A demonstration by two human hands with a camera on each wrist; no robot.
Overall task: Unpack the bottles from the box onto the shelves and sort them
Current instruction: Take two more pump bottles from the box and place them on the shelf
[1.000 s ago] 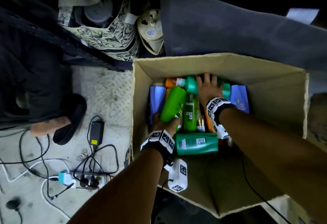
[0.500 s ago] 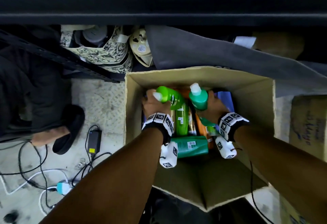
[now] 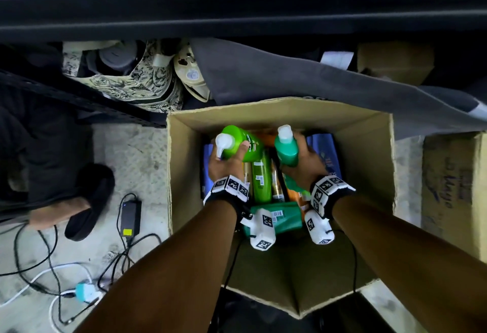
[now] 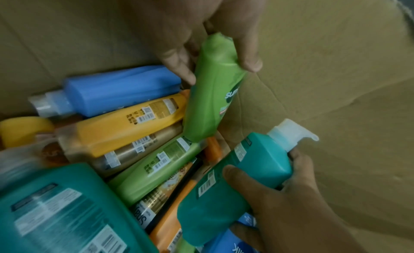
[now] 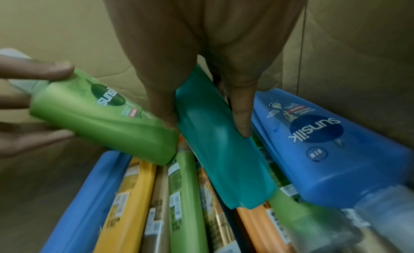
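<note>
An open cardboard box (image 3: 184, 164) on the floor holds several shampoo bottles lying side by side: blue (image 4: 116, 90), yellow (image 4: 125, 127), gold, green and orange. My left hand (image 3: 226, 166) grips a light green bottle (image 3: 245, 143) with a white pump, lifted and tilted above the pile; the same light green bottle (image 5: 105, 118) shows in the right wrist view. My right hand (image 3: 303, 159) grips a teal bottle (image 3: 287, 148) with a white cap, also raised. The teal bottle (image 4: 235, 186) and the light green bottle (image 4: 215, 97) nearly touch at their bases.
A dark shelf edge (image 3: 237, 16) runs across the top. Grey cloth (image 3: 290, 80) and a patterned bag (image 3: 126, 77) lie behind the box. Left of it are a foot in a black sandal (image 3: 79, 206), a power adapter (image 3: 129, 214) and cables. Another carton (image 3: 456, 190) stands right.
Both hands took hold of bottles lying in the box and lifted them: the left raised the light green one, the right the teal one, both higher now.
</note>
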